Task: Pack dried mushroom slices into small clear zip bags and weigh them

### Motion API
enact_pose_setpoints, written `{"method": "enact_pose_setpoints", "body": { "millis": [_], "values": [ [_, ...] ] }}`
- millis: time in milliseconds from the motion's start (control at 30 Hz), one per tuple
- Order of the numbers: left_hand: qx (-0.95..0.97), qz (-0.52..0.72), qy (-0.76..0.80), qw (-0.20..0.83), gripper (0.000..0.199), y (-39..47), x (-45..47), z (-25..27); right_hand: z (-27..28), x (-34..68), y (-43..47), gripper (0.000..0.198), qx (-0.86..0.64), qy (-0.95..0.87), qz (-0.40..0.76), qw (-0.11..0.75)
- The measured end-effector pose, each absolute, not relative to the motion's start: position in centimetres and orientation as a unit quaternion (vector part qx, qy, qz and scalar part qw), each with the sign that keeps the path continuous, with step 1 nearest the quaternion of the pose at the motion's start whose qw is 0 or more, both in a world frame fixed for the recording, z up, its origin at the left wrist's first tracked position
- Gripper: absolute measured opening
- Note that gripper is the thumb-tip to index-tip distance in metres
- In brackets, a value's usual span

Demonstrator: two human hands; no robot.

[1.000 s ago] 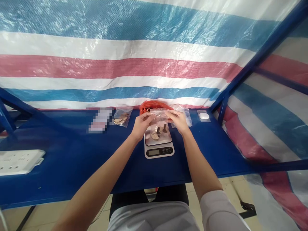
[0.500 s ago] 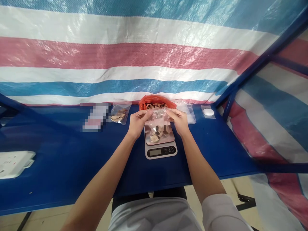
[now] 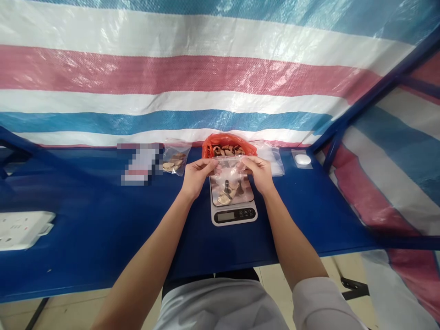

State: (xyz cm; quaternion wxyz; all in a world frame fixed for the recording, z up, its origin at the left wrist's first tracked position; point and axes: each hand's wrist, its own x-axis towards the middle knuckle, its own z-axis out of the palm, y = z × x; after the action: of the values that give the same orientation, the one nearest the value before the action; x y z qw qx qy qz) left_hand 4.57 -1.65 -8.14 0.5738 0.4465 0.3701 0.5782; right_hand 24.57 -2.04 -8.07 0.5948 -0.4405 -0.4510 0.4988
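Between my two hands hangs a clear zip bag (image 3: 228,176) with several pale and dark dried slices in its bottom. My left hand (image 3: 199,178) pinches its top left corner, and my right hand (image 3: 258,173) pinches the top right one. Behind and below the bag is a kitchen scale (image 3: 234,215) with a shiny plate and a dark button strip; I cannot tell whether the bag touches the plate. Just past my fingers, a red plastic bag (image 3: 254,149) lies open, full of similar slices.
To the left lie a filled clear bag (image 3: 175,160) and a blurred-out item (image 3: 142,165). Flat clear bags (image 3: 273,160) and a small packet with a white disc (image 3: 302,159) are on the right. A white power strip (image 3: 25,229) sits at the blue table's (image 3: 103,243) left edge.
The view has shifted slightly, so the table items appear a little further right. Both hands keep their pinch on the zip bag, whose slices have settled slightly differently.
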Motion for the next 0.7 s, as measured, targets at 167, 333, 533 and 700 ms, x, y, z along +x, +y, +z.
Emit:
{"method": "enact_pose_setpoints", "body": {
  "millis": [167, 333, 533, 700],
  "values": [
    [0.429, 0.584, 0.38, 0.575, 0.031, -1.46, 4.57, -8.35, -7.92, 24.47, -2.24, 0.027, -0.436, -0.465, 0.484, 0.6],
    [0.413, 0.589, 0.396, 0.571, 0.031, -1.25, 4.63, -8.73, -8.07, 24.46, -2.31, 0.026, -0.447, -0.467, 0.456, 0.611],
    [0.418, 0.597, 0.392, 0.561, 0.029, -1.4, 4.85, -8.89, -8.3, 24.44, -2.34, 0.027, -0.458, -0.472, 0.45, 0.604],
    [0.441, 0.611, 0.396, 0.524, 0.029, -1.61, 5.13, -8.94, -7.81, 24.22, -2.52, 0.03, -0.448, -0.478, 0.467, 0.594]
  ]
}}
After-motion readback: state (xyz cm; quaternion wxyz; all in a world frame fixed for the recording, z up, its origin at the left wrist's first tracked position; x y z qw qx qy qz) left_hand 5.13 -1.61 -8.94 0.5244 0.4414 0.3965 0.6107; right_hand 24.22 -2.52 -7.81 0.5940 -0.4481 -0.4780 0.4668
